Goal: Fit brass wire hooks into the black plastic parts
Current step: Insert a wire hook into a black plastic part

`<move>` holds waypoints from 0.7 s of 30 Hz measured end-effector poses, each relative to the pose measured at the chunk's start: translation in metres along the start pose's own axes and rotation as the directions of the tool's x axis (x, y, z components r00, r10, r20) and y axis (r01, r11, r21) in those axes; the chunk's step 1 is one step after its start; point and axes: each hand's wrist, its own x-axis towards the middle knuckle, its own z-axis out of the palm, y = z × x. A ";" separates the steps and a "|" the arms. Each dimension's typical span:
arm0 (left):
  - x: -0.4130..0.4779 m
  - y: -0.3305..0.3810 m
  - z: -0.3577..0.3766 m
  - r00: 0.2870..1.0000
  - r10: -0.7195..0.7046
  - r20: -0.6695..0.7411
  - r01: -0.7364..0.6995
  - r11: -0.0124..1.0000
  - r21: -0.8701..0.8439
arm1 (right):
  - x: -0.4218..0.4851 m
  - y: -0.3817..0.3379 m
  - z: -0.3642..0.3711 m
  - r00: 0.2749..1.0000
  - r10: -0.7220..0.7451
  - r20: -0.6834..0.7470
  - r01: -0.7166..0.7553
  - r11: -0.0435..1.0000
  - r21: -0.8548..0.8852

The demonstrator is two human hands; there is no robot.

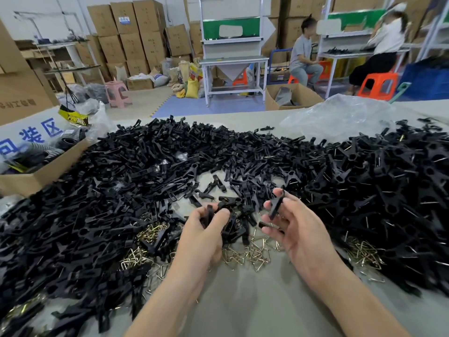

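A huge heap of black plastic parts (pixel 126 181) covers the grey table from left to right. Loose brass wire hooks (pixel 252 255) lie on the table between my hands, with more at the left (pixel 136 256) and right (pixel 362 254). My left hand (pixel 206 229) grips a small bunch of black parts (pixel 211 212) in its curled fingers. My right hand (pixel 294 227) pinches a single black part (pixel 277 205) between thumb and fingers, standing nearly upright. Both hands hover just above the hooks, a short gap apart.
A cardboard box (pixel 36 176) with striped fabric items stands at the table's left edge. A crumpled clear plastic bag (pixel 340 117) lies at the back right. Bare table (pixel 243 307) shows between my forearms. Two seated people work at benches far behind.
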 end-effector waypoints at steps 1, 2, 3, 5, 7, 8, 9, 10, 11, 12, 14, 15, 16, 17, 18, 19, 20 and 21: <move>0.001 0.000 0.001 0.999 -0.034 0.012 0.035 0.997 -0.072 | 0.000 0.000 0.000 1.000 0.013 -0.004 -0.013 1.000 0.006; 0.002 0.001 0.002 0.998 -0.058 0.028 0.062 0.989 -0.136 | 0.000 0.001 0.000 1.000 0.025 -0.007 -0.025 1.000 0.016; 0.001 0.002 0.003 0.996 -0.074 0.044 0.081 0.982 -0.171 | 0.000 0.002 0.000 0.999 0.040 -0.014 -0.040 0.999 0.027; 0.000 0.004 0.004 0.997 -0.050 0.055 0.059 0.985 -0.162 | 0.000 0.004 0.001 0.997 0.075 -0.029 -0.074 0.996 0.045; -0.003 0.004 0.006 0.997 0.054 0.056 -0.051 0.997 -0.051 | -0.001 0.006 0.001 0.995 0.098 -0.023 -0.097 0.994 0.057; -0.005 0.003 0.006 0.992 0.110 0.063 -0.112 0.994 0.018 | -0.001 0.007 0.001 0.995 0.101 -0.009 -0.100 0.993 0.062; -0.007 0.002 0.006 0.984 0.160 0.073 -0.165 0.984 0.073 | -0.002 0.007 0.001 0.995 0.099 0.011 -0.100 0.993 0.067; -0.008 0.002 0.007 0.976 0.200 0.081 -0.208 0.972 0.113 | -0.002 0.007 0.001 0.995 0.094 0.030 -0.096 0.993 0.068; -0.009 0.001 0.007 0.969 0.232 0.082 -0.242 0.959 0.147 | -0.003 0.006 0.002 0.995 0.088 0.045 -0.091 0.993 0.070; -0.010 0.000 0.007 0.962 0.264 0.076 -0.274 0.944 0.183 | -0.003 0.006 0.002 0.995 0.082 0.056 -0.086 0.993 0.076; -0.011 -0.001 0.006 0.941 0.331 0.072 -0.337 0.895 0.293 | -0.003 0.005 0.001 0.995 0.070 0.069 -0.077 0.991 0.105; -0.011 -0.002 0.006 0.929 0.358 0.089 -0.367 0.865 0.342 | -0.003 0.005 0.001 0.995 0.064 0.073 -0.073 0.990 0.119; -0.011 -0.003 0.005 0.919 0.378 0.116 -0.393 0.838 0.379 | -0.002 0.005 0.002 0.995 0.059 0.076 -0.069 0.990 0.125; -0.012 -0.004 0.005 0.908 0.392 0.147 -0.416 0.812 0.409 | -0.002 0.005 0.002 0.995 0.055 0.079 -0.064 0.990 0.124; -0.013 -0.004 0.004 0.899 0.401 0.173 -0.436 0.789 0.434 | -0.002 0.005 0.002 0.995 0.050 0.082 -0.059 0.992 0.114; -0.013 -0.005 0.004 0.892 0.406 0.197 -0.450 0.771 0.450 | -0.002 0.005 0.002 0.995 0.045 0.086 -0.053 0.994 0.095; -0.013 -0.006 0.005 0.885 0.411 0.218 -0.464 0.758 0.458 | -0.003 0.004 0.001 0.995 0.042 0.091 -0.048 0.997 0.068; -0.013 -0.006 0.005 0.878 0.416 0.237 -0.479 0.750 0.457 | -0.003 0.004 0.001 0.995 0.041 0.096 -0.045 0.998 0.039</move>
